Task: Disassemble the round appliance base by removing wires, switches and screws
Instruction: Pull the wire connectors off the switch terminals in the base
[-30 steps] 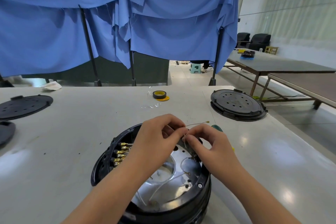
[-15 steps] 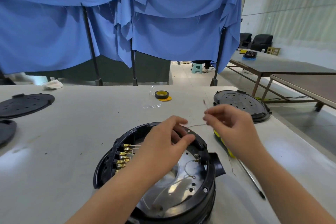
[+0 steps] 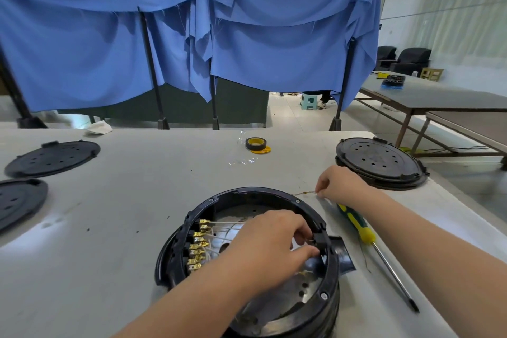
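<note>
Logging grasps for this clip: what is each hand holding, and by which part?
The right hand pinches a thin loose wire at one end, beside the table. The left hand reaches inside the round appliance base; its fingertips' hold cannot be told.

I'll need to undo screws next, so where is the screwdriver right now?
In the head view the screwdriver lies on the table right of the round appliance base, its green-and-yellow handle just below the right hand.
</note>
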Demonstrator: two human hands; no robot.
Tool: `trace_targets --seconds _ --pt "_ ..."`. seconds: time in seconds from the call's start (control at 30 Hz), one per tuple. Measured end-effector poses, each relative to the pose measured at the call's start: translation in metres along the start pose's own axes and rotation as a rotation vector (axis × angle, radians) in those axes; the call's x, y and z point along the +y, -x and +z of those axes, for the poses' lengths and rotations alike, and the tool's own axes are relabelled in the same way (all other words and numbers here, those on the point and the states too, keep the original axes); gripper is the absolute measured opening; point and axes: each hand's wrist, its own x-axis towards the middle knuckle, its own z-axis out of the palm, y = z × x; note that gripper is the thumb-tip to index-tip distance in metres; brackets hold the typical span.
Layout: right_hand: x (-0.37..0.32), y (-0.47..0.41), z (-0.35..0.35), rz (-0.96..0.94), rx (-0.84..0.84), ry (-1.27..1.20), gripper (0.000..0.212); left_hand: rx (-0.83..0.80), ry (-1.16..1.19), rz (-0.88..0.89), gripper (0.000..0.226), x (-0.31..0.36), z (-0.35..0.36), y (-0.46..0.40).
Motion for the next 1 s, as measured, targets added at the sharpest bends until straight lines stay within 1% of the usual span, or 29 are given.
trace_targets --seconds 0.13,0.23,0.3,0.43,0.5,0.57,0.67,0.8,0.9,1.0 --pt "0.001 -0.009 0.008 0.006 0.025 -0.018 0.007 -0.006 -0.001 -0.008 0.023 0.0 0.0 0.0" --pt "0.003 -0.005 0.009 -0.014 0.075 -0.02 0.014 0.005 -0.016 -0.017 0.026 -0.001 0.0 0.0" --pt "-0.001 0.006 0.006 -0.042 0.132 -0.063 0.016 0.024 -0.031 -0.026 0.028 -0.001 0.0 0.001" --pt "-0.025 0.05 -0.004 -0.119 0.235 -0.33 0.015 0.025 -0.026 -0.041 0.028 -0.002 0.0 0.001" --pt "-0.037 0.077 -0.006 -0.136 0.237 -0.486 0.016 0.012 -0.009 -0.043 0.027 -0.001 0.0 0.001" --pt "-0.045 0.099 -0.002 -0.124 0.217 -0.59 0.017 0.016 0.012 -0.052 0.025 -0.002 0.0 0.001" --pt "-0.051 0.115 0.011 -0.093 0.216 -0.675 0.017 -0.013 0.056 -0.075 0.022 -0.003 0.0 0.001" --pt "-0.05 0.119 0.026 -0.108 0.25 -0.755 0.028 -0.045 0.08 -0.079 0.015 -0.005 0.0 0.001" --pt "-0.048 0.121 0.033 -0.113 0.272 -0.888 0.031 -0.077 0.097 -0.071 0.008 -0.006 0.001 0.001" --pt "-0.047 0.122 0.036 -0.115 0.297 -0.944 0.032 -0.093 0.166 -0.124 0.009 -0.008 0.0 0.0"
